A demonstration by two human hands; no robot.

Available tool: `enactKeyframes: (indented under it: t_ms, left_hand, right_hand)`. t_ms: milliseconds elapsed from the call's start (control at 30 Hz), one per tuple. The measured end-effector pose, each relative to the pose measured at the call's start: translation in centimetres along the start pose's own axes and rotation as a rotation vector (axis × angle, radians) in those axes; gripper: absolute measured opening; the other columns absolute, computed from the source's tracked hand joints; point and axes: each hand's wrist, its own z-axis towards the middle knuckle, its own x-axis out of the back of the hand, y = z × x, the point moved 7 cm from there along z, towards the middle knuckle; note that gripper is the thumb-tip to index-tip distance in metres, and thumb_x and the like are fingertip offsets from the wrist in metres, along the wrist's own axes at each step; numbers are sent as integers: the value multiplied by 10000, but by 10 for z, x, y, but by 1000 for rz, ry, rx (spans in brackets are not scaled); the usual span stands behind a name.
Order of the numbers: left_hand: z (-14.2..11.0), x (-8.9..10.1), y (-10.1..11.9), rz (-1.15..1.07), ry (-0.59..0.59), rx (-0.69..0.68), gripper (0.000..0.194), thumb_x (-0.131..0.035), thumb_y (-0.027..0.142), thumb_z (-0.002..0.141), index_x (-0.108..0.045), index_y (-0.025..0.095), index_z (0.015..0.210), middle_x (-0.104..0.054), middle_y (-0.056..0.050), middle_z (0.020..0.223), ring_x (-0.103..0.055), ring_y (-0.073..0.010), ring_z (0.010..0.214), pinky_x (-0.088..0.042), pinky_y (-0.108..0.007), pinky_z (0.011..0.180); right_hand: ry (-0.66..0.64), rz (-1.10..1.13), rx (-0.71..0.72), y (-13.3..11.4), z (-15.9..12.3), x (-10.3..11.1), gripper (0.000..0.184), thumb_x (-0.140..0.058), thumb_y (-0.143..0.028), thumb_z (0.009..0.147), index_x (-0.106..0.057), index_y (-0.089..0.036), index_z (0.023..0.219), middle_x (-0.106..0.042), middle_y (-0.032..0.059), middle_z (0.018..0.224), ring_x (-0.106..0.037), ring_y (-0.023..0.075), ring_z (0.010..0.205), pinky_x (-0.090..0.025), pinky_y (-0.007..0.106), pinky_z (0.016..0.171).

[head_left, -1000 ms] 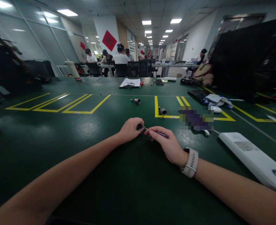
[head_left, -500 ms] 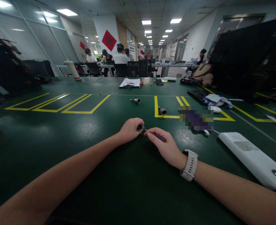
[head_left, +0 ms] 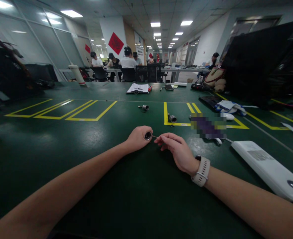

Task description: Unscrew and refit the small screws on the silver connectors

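Note:
My left hand (head_left: 139, 136) is closed around a hollow metal cylinder (head_left: 148, 135), its open round end facing me. My right hand (head_left: 175, 149) grips a small screwdriver (head_left: 154, 136) between thumb and fingers. Only the thin shaft shows now, reaching to the side of the cylinder; the fingers cover the handle. Whether the tip sits in a screw cannot be made out. Beyond the hands, a similar metal cylinder with a stem (head_left: 145, 107) lies on the green table (head_left: 106, 169). Another metal cylinder (head_left: 172, 118) rests at the yellow tape, with small dark pieces (head_left: 172, 125) beside it.
At right lie a white power bank (head_left: 265, 166) with a cable and a blurred purple item (head_left: 207, 125). A cloth (head_left: 230, 108) and a white mouse-like object (head_left: 228, 116) are behind them. Papers (head_left: 138, 88) lie at the far edge; a pale bottle (head_left: 77, 74) stands left. People sit beyond.
My right hand has turned and its fingers have shifted on the screwdriver, so the purple handle no longer shows. My left hand and the cylinder have stayed nearly still.

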Motion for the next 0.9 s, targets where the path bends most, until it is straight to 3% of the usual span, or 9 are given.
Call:
enactKeyframes:
  t_ms: [133, 233, 333, 433, 600, 733, 900]
  left_hand:
    - [0, 1, 0, 86, 2, 43, 50, -558, 131, 704, -534, 166, 676, -560, 6, 658, -527, -141, 626, -366, -243, 560]
    - [-1, 1, 3, 163, -15, 23, 50, -558, 123, 699, -543, 169, 687, -571, -6, 675, -532, -161, 646, -381, -272, 598]
    - [-2, 0, 6, 178, -32, -9, 45, -557, 125, 704, -548, 169, 696, -584, -12, 695, -539, -168, 663, -394, -293, 636]
    - [-3, 1, 7, 93, -30, -37, 49, -559, 115, 703, -548, 163, 711, -589, -11, 709, -553, -157, 681, -410, -283, 655]
    - [-3, 3, 7, -85, -1, -77, 51, -552, 150, 723, -528, 158, 679, -553, 10, 666, -531, -118, 622, -400, -229, 581]
    - [-2, 2, 4, -75, 17, -45, 57, -549, 141, 714, -528, 159, 664, -540, 20, 641, -512, -108, 592, -381, -220, 554]
    - [-2, 0, 3, 75, 1, -21, 46, -553, 120, 699, -543, 164, 692, -572, 0, 683, -538, -144, 651, -396, -258, 605]
  right_hand:
    - [26, -335, 130, -12, -6, -3, 170, -549, -306, 821, -677, -235, 908, -653, 32, 951, -563, 198, 908, -420, 359, 800]
    - [55, -452, 172, -17, -7, -2, 162, -567, -282, 807, -687, -241, 907, -657, 33, 964, -564, 212, 941, -408, 391, 862]
    - [42, -375, 128, -14, -4, 2, 154, -585, -274, 790, -709, -241, 874, -677, 35, 961, -577, 221, 942, -410, 411, 880]
    - [56, -158, 43, -7, 1, 8, 140, -611, -259, 759, -727, -219, 826, -703, 47, 916, -591, 229, 952, -406, 415, 893]
    - [64, 50, -67, 2, 5, 12, 131, -643, -259, 719, -731, -189, 785, -708, 68, 899, -605, 225, 920, -415, 396, 857]
    - [84, 3, -23, 0, 3, 11, 142, -623, -263, 742, -727, -203, 817, -701, 57, 904, -598, 212, 904, -422, 383, 834]
    - [77, -316, 131, -14, -4, 6, 170, -590, -282, 786, -720, -243, 888, -699, 34, 926, -596, 212, 910, -422, 396, 845]
